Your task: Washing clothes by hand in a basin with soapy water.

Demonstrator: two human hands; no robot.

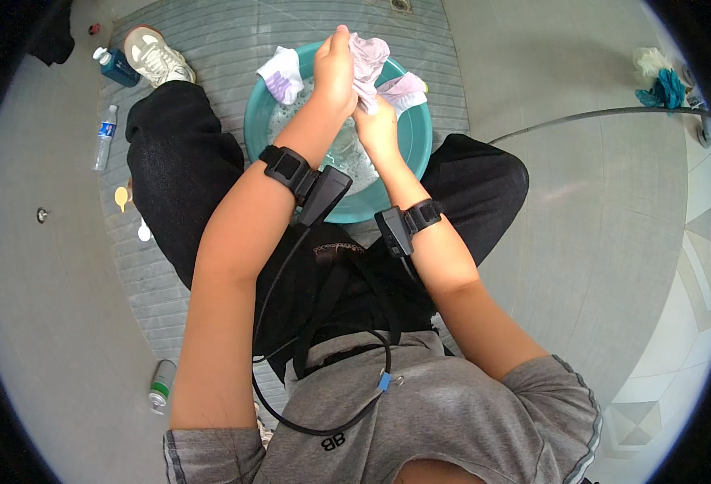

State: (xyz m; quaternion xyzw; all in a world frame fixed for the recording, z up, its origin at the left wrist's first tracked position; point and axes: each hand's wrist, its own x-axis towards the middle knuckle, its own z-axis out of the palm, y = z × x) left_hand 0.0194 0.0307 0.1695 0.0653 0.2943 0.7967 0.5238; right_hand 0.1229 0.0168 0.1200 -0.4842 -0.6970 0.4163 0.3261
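A wet pink cloth, possibly a sock (367,63), is bunched between my hands above a teal plastic basin (419,160). My left hand (335,69) grips its left side, thumb upward. Lower down, my right hand (378,124) holds its bottom end, close to the left palm. Soapy water with suds (352,158) fills the bottom of the basin. Over the far left rim hangs a white sock with purple marks (283,75). A pink and white sock (403,92) lies over the right rim, just beyond my right hand.
Left of the basin are a sneaker (157,57), a blue pump bottle (117,66) and a plastic water bottle (105,138). A spray can (162,386) lies nearer. A hose (561,121) runs across the right side; a drain (401,5) lies beyond the basin.
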